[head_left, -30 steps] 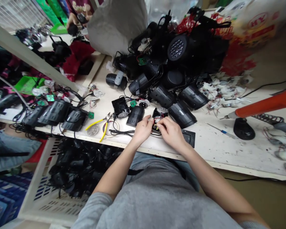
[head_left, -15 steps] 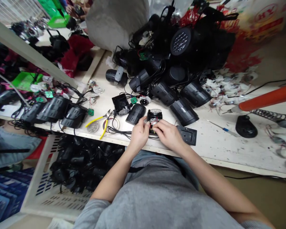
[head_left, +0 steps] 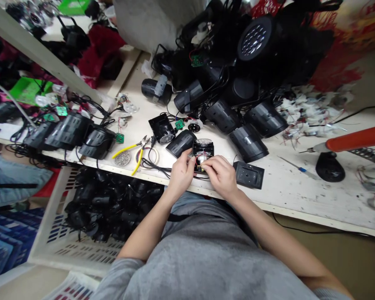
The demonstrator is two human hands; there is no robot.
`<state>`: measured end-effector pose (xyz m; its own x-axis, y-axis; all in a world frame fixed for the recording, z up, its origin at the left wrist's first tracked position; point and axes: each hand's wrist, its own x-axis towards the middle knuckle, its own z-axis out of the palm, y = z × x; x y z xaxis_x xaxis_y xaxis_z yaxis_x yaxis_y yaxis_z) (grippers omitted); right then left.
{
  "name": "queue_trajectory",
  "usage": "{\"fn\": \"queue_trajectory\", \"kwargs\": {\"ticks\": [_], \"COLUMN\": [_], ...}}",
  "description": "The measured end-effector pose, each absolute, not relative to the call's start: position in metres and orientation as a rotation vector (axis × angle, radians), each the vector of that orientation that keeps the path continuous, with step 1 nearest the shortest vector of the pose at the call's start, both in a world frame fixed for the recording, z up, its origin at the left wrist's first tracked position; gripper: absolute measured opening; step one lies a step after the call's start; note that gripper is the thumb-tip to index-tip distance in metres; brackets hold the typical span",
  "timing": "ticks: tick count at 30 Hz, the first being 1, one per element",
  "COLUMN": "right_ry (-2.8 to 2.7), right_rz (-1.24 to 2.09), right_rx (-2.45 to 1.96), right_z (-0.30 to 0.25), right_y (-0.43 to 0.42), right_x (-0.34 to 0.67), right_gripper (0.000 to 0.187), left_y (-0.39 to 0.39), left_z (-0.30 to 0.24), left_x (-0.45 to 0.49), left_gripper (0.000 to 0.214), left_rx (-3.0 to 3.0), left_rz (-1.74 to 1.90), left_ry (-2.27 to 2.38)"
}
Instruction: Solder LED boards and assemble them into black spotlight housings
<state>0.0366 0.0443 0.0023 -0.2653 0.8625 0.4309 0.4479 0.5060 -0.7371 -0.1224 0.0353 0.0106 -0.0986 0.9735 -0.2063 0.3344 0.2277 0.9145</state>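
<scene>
Black spotlight housings are banked across the white bench, seemingly to stay within reach. An open housing is clasped near the front edge by the curled left hand, apparently for steadiness, while red wires are pinched by the right hand.
</scene>
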Motion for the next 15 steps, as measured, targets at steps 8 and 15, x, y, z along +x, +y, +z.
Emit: {"fn": "queue_trajectory", "kwargs": {"ticks": [8, 15], "right_ry": [-1.775, -1.96], "right_rz": [0.609, 0.54], "right_rx": [-1.161, -1.064], "right_z": [-0.0014, -0.0063], "right_y": [0.0394, 0.0369], "right_x": [0.0315, 0.0332], "right_gripper": [0.013, 0.015], "left_y": [0.0344, 0.0318], "left_z": [0.0126, 0.0106], "left_x": [-0.1222, -0.1234], "left_gripper": [0.033, 0.04], "left_rx": [1.291, 1.274], "left_rz": [0.907, 0.93], "left_ry": [1.594, 1.583]}}
